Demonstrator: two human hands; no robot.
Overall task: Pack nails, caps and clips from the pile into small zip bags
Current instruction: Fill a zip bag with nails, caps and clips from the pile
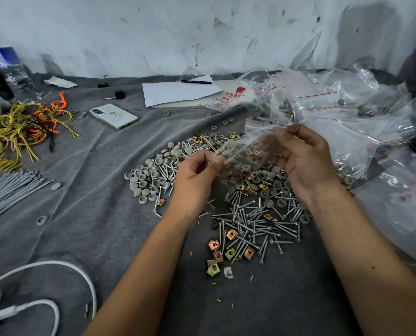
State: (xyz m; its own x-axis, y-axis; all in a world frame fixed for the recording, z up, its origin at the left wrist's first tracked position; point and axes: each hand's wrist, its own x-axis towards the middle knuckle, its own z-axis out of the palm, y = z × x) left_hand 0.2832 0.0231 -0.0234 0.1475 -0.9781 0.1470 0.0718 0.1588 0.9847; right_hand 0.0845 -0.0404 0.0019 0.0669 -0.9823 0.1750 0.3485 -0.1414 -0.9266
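The small zip bag (248, 146) is up in the air over the pile (226, 190), with what looks like a few pieces already inside, though the plastic is too blurry to be sure. Left hand (197, 175) pinches its lower left edge between thumb and fingers; right hand (304, 158) curls round the right side near the red zip line.

My guess is this is the open-or-seal moment. Best bet: keep the mouth up so nothing tips out, and run the pinch along the strip evenly.

Below sit grey caps (148, 175), nails (255, 221) and brass-coloured clips (217, 251) on the grey cloth (100, 214). Heap of zip bags (335, 110) to the right, phone (114, 116) and paper (177, 92) further back.
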